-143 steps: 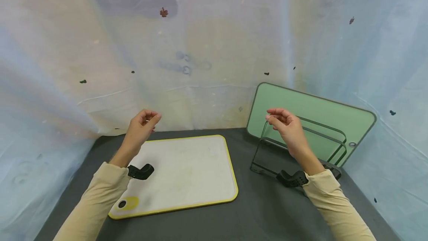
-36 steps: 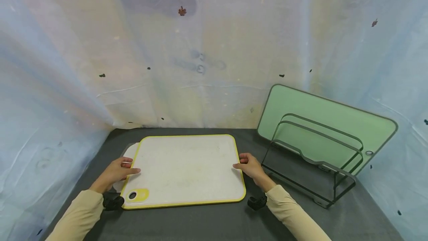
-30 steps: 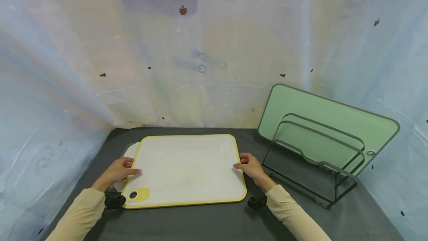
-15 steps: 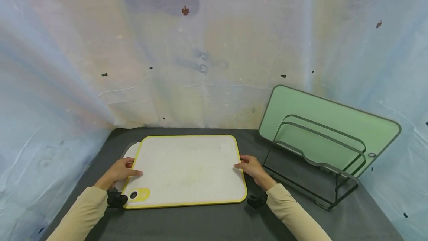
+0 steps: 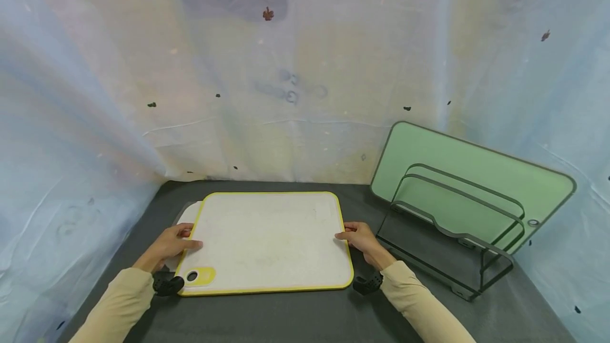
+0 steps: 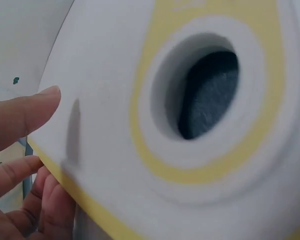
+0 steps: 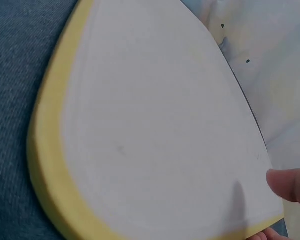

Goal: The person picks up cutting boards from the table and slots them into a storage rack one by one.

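A white cutting board (image 5: 267, 242) with a yellow rim lies flat before me, its yellow-ringed hole at the lower left corner. My left hand (image 5: 168, 245) holds its left edge and my right hand (image 5: 363, 241) its right edge, thumbs over the top. In the left wrist view the left thumb (image 6: 25, 117) hovers over the white face, casting a shadow, with the other fingers curled against the yellow edge. In the right wrist view the right thumb (image 7: 292, 187) reaches over the board; fingertips show at the rim below. A second white board (image 5: 190, 210) peeks out beneath, mostly hidden.
To the right stands a dark wire rack (image 5: 444, 231) with several rails. Behind it a green board (image 5: 429, 147) leans, a small ring hole near its right end. The dark grey tabletop (image 5: 267, 319) ends at a patterned curtain (image 5: 305, 68).
Both hands were raised in the air at first, then came down to the two short edges of the cutting board. Over the last second only the head view has shifted slightly.
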`<state>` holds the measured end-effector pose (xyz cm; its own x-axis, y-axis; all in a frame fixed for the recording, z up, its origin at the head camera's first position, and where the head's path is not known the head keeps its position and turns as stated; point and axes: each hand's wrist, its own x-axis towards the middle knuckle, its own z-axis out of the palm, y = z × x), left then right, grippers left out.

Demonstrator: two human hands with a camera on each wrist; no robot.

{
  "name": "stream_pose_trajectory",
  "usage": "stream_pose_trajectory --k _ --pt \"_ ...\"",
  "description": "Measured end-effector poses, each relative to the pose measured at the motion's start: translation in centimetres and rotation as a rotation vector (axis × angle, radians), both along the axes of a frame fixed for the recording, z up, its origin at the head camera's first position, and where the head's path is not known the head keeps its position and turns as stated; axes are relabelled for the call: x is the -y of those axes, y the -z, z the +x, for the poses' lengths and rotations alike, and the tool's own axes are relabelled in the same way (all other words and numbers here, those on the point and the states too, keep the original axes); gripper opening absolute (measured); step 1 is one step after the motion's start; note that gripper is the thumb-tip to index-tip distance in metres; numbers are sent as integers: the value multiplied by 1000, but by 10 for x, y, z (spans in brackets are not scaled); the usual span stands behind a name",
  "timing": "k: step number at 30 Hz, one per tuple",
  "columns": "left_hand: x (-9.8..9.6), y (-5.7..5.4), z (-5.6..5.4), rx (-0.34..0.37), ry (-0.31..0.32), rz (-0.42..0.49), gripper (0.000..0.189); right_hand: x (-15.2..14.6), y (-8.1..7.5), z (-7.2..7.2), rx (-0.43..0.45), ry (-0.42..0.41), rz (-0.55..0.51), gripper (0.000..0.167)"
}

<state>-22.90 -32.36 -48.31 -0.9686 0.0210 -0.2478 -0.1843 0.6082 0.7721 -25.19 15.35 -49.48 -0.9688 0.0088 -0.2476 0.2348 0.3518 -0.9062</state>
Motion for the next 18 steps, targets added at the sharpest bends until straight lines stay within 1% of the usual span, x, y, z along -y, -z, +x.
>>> stream_pose_trajectory --k 6,12,18 --pt "-1 -3 1 19 -4 42 85 -1 -2 1 3 6 -22 48" --pt "0 -2 4 41 -25 118 81 -2 1 1 -19 -4 -42 50" --pt "-1 -3 6 28 -59 128 77 -3 4 -1 -20 -3 -77 51"
